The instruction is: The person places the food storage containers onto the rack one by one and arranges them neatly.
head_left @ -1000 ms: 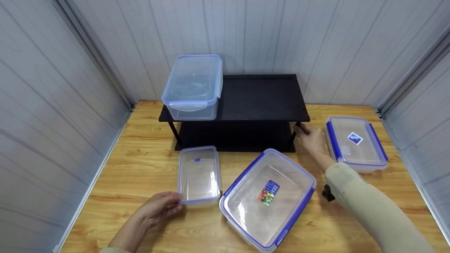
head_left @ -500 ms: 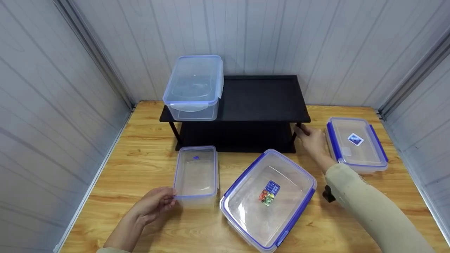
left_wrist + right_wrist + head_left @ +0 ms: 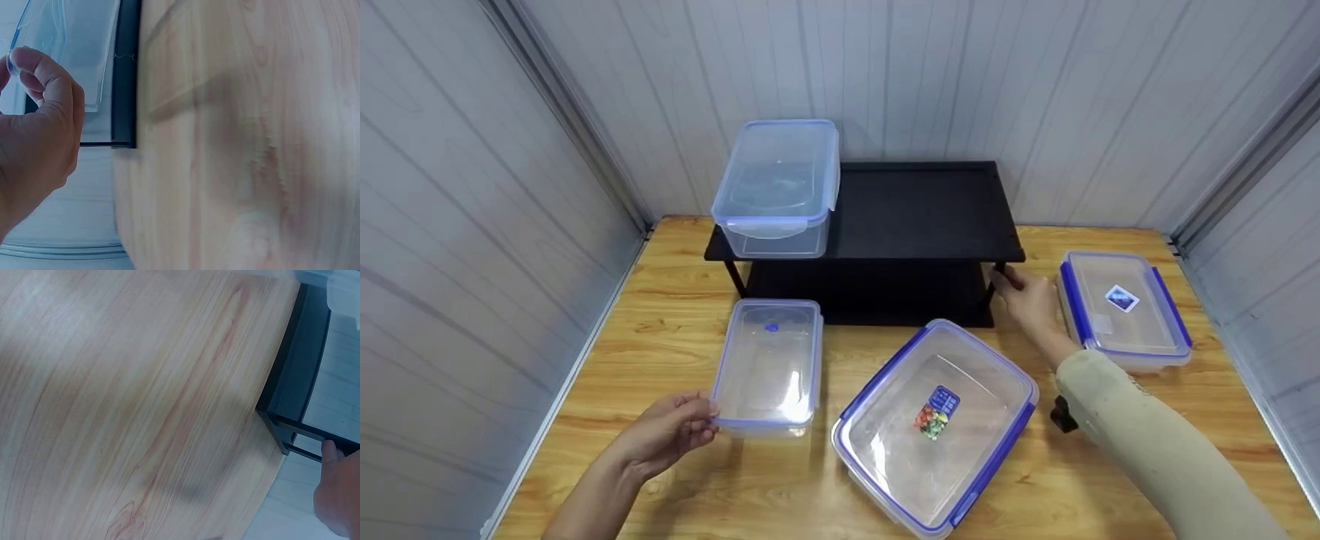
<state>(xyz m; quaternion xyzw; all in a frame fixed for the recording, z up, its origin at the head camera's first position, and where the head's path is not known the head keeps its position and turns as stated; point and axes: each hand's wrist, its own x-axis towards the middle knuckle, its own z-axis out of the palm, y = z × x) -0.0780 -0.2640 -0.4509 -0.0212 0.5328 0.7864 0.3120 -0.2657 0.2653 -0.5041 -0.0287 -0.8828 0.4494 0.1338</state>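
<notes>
My left hand [image 3: 670, 429] pinches the near-left corner of a clear, pale-blue-rimmed food container [image 3: 769, 365] between thumb and fingers. In the left wrist view the thumb of this hand [image 3: 48, 109] lies against the container's rim. The container stands in front of a black two-tier shelf [image 3: 922, 214], near its left end. At the shelf's front right, my right hand [image 3: 1030, 304] holds the upright post [image 3: 998, 281], partly hiding it. The right wrist view shows this hand [image 3: 340, 489] at the post too, with some fingers out of sight.
A tall lidded container [image 3: 776, 176] sits on the shelf's top left. A large container with purple-blue clips [image 3: 937, 427] lies angled on the wooden table [image 3: 660, 300], front centre. Another clipped container [image 3: 1125, 304] lies right of my right hand. Walls [image 3: 930, 82] enclose the back and sides.
My left hand has moved left with the small container, whose far end has shifted up toward the shelf in the head view. The right hand stays at the post.
</notes>
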